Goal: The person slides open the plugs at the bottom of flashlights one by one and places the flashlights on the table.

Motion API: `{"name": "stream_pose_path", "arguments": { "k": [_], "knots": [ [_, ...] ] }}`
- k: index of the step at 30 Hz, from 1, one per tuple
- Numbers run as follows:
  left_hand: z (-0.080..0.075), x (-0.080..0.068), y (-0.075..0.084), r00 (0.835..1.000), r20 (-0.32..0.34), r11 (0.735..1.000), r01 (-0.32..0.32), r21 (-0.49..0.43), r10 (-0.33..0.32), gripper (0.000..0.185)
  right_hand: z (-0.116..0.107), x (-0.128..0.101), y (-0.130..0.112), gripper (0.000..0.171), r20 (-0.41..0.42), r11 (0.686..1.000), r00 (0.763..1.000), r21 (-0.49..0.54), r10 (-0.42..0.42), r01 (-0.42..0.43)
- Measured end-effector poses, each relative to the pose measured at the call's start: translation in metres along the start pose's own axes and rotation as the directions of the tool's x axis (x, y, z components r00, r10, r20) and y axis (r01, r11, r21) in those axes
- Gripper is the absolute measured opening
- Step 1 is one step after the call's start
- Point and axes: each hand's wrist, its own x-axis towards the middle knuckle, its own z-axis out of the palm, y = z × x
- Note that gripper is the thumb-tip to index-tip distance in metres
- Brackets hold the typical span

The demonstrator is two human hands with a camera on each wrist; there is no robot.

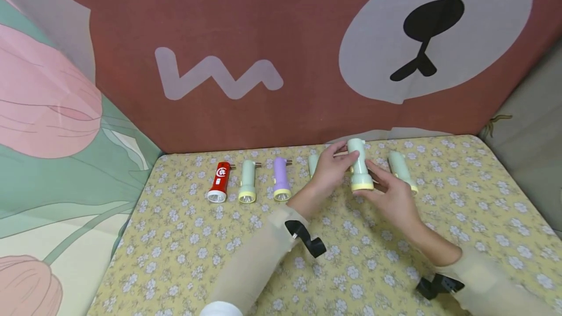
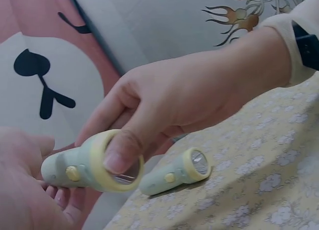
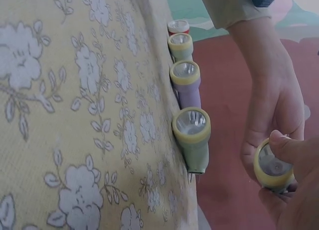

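Note:
Above the back of the table, both hands hold one mint-green flashlight (image 1: 360,172) with a yellow rim. My left hand (image 1: 330,166) pinches its narrow tail end. The right hand (image 1: 394,201) grips the wide lens end; in the left wrist view, its thumb (image 2: 121,152) lies across the lens. A yellow switch (image 2: 73,173) shows on the body. Just right of the hands lies another mint-green flashlight (image 1: 398,166). A third mint-green one (image 1: 312,164) is partly hidden behind my left hand; its lens (image 3: 191,123) shows in the right wrist view.
Further left lie a purple flashlight (image 1: 281,177), a mint-green flashlight (image 1: 248,179) and a red flashlight (image 1: 220,178) with a white rim, some with prongs out. They lie on a yellow floral tablecloth (image 1: 184,267). A printed cloth wall (image 1: 263,126) stands behind the table.

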Motion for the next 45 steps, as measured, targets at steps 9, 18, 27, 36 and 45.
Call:
{"name": "stream_pose_path", "arguments": {
  "k": [9,18,27,36,45],
  "knots": [
    [-0.017,0.0,0.004,0.999,0.021,0.994,0.036,-0.105,-0.034,0.047,0.008,-0.003,-0.001,0.078,-0.006,0.995,0.996,-0.038,-0.089,0.089],
    [-0.026,-0.006,0.004,0.998,-0.014,0.995,0.056,-0.081,-0.057,0.044,0.016,-0.006,-0.001,0.081,0.009,0.986,0.986,-0.011,-0.166,0.166],
    [-0.031,-0.008,0.002,0.996,-0.053,0.993,0.063,-0.099,-0.068,0.039,0.022,-0.006,-0.003,0.083,0.024,0.982,0.982,-0.028,-0.187,0.187],
    [-0.033,-0.01,0.003,0.994,-0.076,0.993,0.069,-0.101,-0.077,0.037,0.023,-0.004,-0.005,0.084,0.061,0.98,0.981,-0.058,-0.186,0.19],
    [-0.037,-0.012,0.005,0.996,-0.074,0.995,0.051,-0.091,-0.058,0.037,0.021,-0.002,-0.007,0.074,0.091,0.99,0.986,0.01,-0.141,0.14]
  ]
}}
